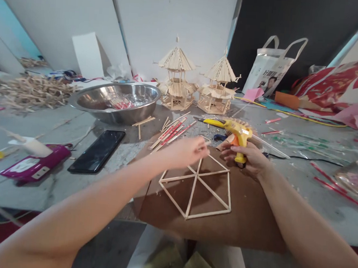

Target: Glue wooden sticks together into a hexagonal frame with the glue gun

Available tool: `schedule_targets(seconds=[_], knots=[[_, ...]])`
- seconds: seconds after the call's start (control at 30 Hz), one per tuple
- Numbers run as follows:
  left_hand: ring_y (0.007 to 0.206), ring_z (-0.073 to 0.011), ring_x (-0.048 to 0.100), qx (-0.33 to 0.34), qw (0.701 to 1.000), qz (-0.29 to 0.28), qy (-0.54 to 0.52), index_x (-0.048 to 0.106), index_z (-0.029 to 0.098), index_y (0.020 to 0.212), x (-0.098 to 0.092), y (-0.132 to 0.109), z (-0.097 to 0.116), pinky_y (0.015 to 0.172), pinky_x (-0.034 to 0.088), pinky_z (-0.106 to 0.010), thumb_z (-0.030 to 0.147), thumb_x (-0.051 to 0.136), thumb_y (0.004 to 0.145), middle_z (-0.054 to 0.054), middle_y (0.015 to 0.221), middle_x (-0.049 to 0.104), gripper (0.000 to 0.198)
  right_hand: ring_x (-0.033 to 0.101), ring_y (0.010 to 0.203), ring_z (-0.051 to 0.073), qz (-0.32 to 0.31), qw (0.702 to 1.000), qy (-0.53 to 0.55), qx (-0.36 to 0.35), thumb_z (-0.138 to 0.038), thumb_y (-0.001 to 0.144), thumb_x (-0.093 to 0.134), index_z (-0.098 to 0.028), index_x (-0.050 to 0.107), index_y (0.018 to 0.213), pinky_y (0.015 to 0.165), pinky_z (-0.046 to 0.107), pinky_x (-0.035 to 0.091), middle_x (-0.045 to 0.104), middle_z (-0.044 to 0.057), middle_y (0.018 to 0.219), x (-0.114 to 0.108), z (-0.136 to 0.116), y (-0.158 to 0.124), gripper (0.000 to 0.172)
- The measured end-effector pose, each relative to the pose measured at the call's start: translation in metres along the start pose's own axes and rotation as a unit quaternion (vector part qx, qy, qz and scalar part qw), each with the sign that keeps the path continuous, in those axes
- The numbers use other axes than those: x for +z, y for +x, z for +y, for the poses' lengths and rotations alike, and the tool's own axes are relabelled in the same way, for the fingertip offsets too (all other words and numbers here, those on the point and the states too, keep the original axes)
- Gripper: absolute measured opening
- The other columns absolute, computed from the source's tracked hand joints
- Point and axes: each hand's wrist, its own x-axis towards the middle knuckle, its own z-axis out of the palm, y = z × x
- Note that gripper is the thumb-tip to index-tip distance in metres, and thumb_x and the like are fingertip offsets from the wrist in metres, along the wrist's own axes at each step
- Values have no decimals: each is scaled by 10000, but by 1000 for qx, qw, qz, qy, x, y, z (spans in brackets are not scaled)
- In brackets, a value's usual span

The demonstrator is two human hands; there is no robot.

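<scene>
My right hand (248, 155) is wrapped round the handle of a yellow glue gun (237, 132), whose nozzle points left. My left hand (193, 151) is closed in a pinch above the far side of a flat six-sided stick frame (196, 175); what its fingertips hold is too small and blurred to name. Spokes cross at the frame's centre, and it lies on a brown board (252, 221). Just beyond my left hand is a pile of loose sticks and red-and-white packets (173, 131).
Two stick pagodas (176, 76) (219, 83) stand at the back. A steel bowl (116, 101), a black phone (97, 151) and a purple power strip (37, 165) are on the left. Plastic wrappers (307, 145) and a white bag (267, 70) are on the right.
</scene>
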Motion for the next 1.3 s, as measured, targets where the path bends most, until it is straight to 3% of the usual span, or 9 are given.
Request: schedule_targets(seconds=[0.13,0.27,0.4,0.7,0.83,0.93,1.07,1.17,1.3], knots=[[604,-191,579,98,981,-122,117,544,213,805,24,-51,31,475,366,-249,499,449,739,-19,671,611,309,607,818,192,-38,999,31,-12,-128,595,630,-133,621,779,739,311,489,655,85,872,0,4,3,184],[563,-183,588,150,963,-119,191,531,176,768,49,-72,39,465,388,-253,414,491,748,-28,672,614,242,587,844,167,0,998,12,-67,-125,579,652,-185,612,777,700,265,487,652,32,869,-5,9,10,210],[546,-170,584,153,960,-115,206,519,172,764,56,-70,35,442,390,-244,323,456,787,-26,645,602,165,573,787,116,35,993,-45,-108,-157,577,648,-208,616,849,576,184,464,631,1,916,-10,12,15,279],[590,-200,598,109,964,-91,226,522,170,749,49,-38,10,475,415,-277,199,402,787,-37,651,613,129,574,635,99,124,982,7,-143,-165,501,695,-178,604,754,581,212,484,621,-6,760,-11,8,19,269],[627,-219,593,48,971,-70,222,523,175,753,44,-18,-5,512,398,-286,272,413,782,-60,656,610,150,508,461,65,146,981,3,-128,-201,507,717,-172,582,751,442,194,448,599,-22,637,-10,6,18,281],[628,-207,568,8,987,-44,157,507,187,753,38,-12,-15,521,361,-271,379,435,762,-45,658,587,205,453,404,46,114,984,12,-136,-237,542,709,-187,570,782,381,186,399,590,-34,645,-11,6,17,282],[585,-140,483,-18,999,21,-34,440,194,742,33,-13,-25,528,310,-244,415,280,829,8,610,494,286,458,401,51,67,988,43,-133,-314,615,657,-204,562,832,398,221,410,616,-10,789,-10,5,14,261],[540,-102,388,-30,978,66,-194,377,190,706,34,-15,-29,516,285,-225,382,249,845,35,572,391,270,476,415,62,49,988,54,-135,-322,653,623,-209,563,836,417,222,414,612,-16,734,-9,4,11,222],[504,-76,293,-40,928,95,-357,324,186,678,39,-15,-30,478,253,-202,384,281,838,52,560,321,258,456,395,53,21,989,56,-137,-272,652,625,-213,569,832,428,219,417,599,-31,687,-3,1,6,197]])
